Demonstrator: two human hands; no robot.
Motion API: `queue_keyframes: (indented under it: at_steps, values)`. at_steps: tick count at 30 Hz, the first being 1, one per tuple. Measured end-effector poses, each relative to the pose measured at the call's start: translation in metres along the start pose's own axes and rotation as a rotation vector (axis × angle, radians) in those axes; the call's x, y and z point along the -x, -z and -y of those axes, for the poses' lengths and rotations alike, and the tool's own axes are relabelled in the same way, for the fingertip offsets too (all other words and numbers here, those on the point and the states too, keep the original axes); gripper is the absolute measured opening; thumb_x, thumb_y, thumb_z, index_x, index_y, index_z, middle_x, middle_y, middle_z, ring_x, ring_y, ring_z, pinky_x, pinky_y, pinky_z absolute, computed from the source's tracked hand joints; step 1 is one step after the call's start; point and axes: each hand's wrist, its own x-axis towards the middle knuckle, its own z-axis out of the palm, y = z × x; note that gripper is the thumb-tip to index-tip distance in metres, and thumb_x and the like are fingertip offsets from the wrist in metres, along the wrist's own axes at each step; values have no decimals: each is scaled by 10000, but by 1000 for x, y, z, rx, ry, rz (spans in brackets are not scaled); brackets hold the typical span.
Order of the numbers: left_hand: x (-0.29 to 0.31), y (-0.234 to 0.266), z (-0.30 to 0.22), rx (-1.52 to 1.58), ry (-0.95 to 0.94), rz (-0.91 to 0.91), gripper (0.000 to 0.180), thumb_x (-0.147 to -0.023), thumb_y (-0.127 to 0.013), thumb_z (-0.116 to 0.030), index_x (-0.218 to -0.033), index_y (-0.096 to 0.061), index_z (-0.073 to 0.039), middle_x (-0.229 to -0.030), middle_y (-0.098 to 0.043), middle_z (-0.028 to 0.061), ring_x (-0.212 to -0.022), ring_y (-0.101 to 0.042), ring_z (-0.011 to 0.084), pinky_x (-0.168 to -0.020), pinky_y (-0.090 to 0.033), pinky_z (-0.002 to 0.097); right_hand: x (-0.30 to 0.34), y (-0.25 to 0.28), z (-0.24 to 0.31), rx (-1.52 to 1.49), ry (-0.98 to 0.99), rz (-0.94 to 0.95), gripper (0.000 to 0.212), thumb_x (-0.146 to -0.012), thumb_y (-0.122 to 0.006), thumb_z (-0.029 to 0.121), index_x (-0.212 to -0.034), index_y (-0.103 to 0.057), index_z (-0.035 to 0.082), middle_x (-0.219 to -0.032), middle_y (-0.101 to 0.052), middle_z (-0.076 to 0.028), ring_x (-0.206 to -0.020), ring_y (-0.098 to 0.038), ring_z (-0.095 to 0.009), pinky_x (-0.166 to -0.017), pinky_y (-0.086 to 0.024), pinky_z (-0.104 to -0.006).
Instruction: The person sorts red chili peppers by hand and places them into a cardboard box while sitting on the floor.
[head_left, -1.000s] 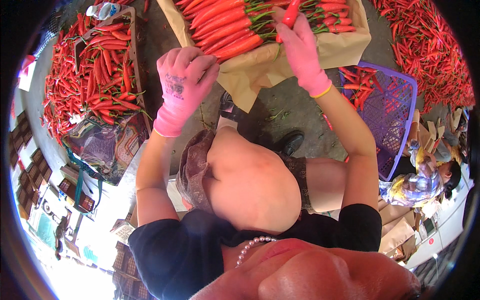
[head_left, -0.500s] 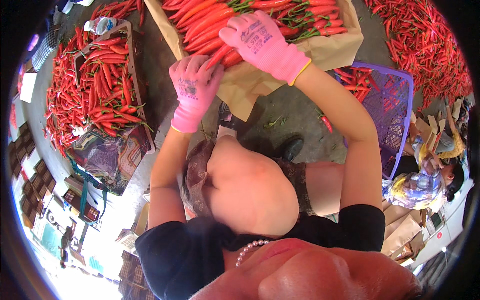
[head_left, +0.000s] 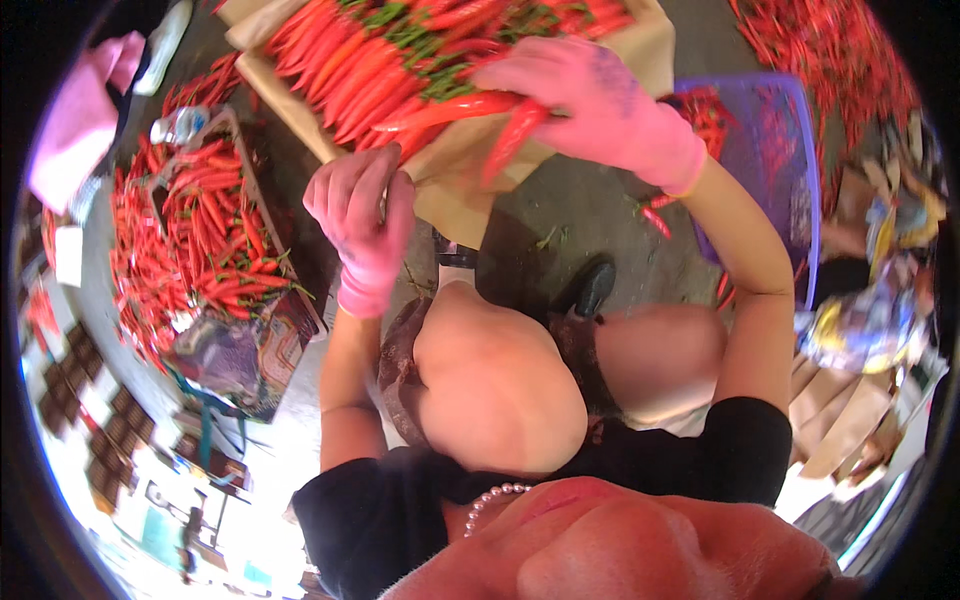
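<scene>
My right hand (head_left: 605, 108), in a pink glove with a yellow cuff edge, is closed on a red chili pepper (head_left: 512, 142) that hangs tip-down and is smeared by motion. Another long chili (head_left: 450, 110) lies across the near side of the box, its end close to my right fingertips. My left hand (head_left: 362, 225), gloved the same way, is off the box's near left corner with its fingers curled in; no pepper sticks out of it. Rows of red chilies (head_left: 350, 85) with green stems fill the box, which is lined with brown paper (head_left: 455, 195).
To the left, a crate heaped with chilies (head_left: 205, 215) has a clear plastic bottle (head_left: 180, 127) on it. A purple basket (head_left: 808, 180) with some chilies stands to the right. Beyond it lies a big chili pile (head_left: 840, 60). A person (head_left: 865, 325) is at the right edge, beside cardboard.
My right hand has moved right and down with a chili in it. My left hand has drawn back from the chilies toward me. The view has shifted, and pink cloth shows at upper left.
</scene>
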Motion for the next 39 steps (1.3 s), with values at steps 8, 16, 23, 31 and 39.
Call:
queue_keyframes:
  at_steps: [8, 16, 23, 31, 39]
  values:
    - [51, -125, -95, 1420, 816, 760, 433, -982, -493, -150, -1354, -459, 69, -1376, -518, 163, -1316, -468, 248, -1098, -338, 356, 193, -87, 43, -890, -926, -231, 201, -840, -655, 114, -1027, -662, 40, -893, -637, -34, -788, -564, -113, -689, -480, -288]
    - [47, -206, -121, 637, 615, 1306, 361, -884, -621, -201, -1203, -599, -33, -756, -552, -15, -695, -529, 69, -731, -474, 243, 419, -166, -36, -22, -1466, -386, 285, -823, -602, 287, -1049, -685, 135, -1023, -680, -177, -981, -642, -372, -858, -510, -473]
    - [85, -374, -217, 216, -536, 1113, 503, -826, -670, -482, -1145, -591, -101, -970, -696, 151, -940, -671, 341, -768, -515, 460, 429, -206, -48, -306, -1442, -624, 562, -808, -655, 364, -1315, -507, 171, -1056, -674, -215, -1001, -641, -386, -877, -511, -472]
    - [85, -363, -197, 334, -613, 906, 436, -794, -684, -309, -1139, -581, -64, -1044, -666, 173, -953, -649, 368, -840, -508, 455, 439, -181, -41, -164, -1610, -831, 609, -767, -665, 219, -1339, -484, 118, -1001, -657, -230, -919, -638, -430, -838, -516, -484]
    - [-21, -377, -182, 1051, 425, 569, 245, -869, -606, -21, -1114, -612, -13, -977, -655, 13, -757, -545, 80, -671, -468, 253, 367, 1, -202, -559, -863, -691, 514, -815, -605, 65, -1318, -503, 56, -878, -646, -79, -786, -630, -187, -693, -516, -318]
